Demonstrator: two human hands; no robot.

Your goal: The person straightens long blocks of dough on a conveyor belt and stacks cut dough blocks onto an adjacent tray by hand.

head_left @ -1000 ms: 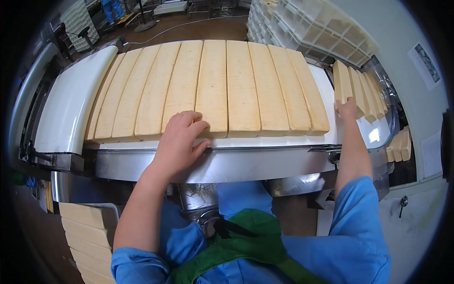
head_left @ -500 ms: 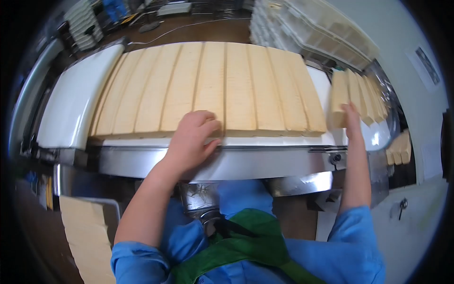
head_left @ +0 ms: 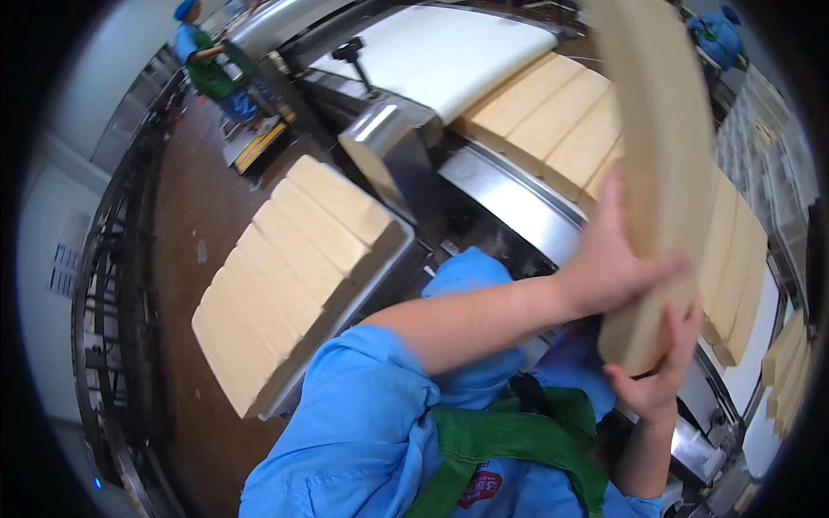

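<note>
A long pale-yellow block point(head_left: 661, 147) with a smooth surface is held up and slightly tilted before me. My left hand point(head_left: 609, 259) is closed around its lower part, the thumb lying across the near face. At the block's bottom end, my right hand point(head_left: 661, 367) grips it from the right side. Behind it, a row of similar blocks point(head_left: 557, 116) lies side by side on the white conveyor belt point(head_left: 440, 47), partly hidden by the held block. To my left, several more blocks point(head_left: 285, 276) rest closely packed on a tray point(head_left: 389, 259).
The conveyor's metal side rail point(head_left: 518, 203) runs just beyond my left arm. More blocks point(head_left: 787, 371) lie at the far right. White stacked trays point(head_left: 764, 138) stand behind the conveyor. One person point(head_left: 207, 69) is at the upper left, another point(head_left: 718, 39) at the upper right.
My view has swung left, bringing the tray of blocks into fuller sight. My left hand has left the row's front edge. Both hands now hold a raised block.
</note>
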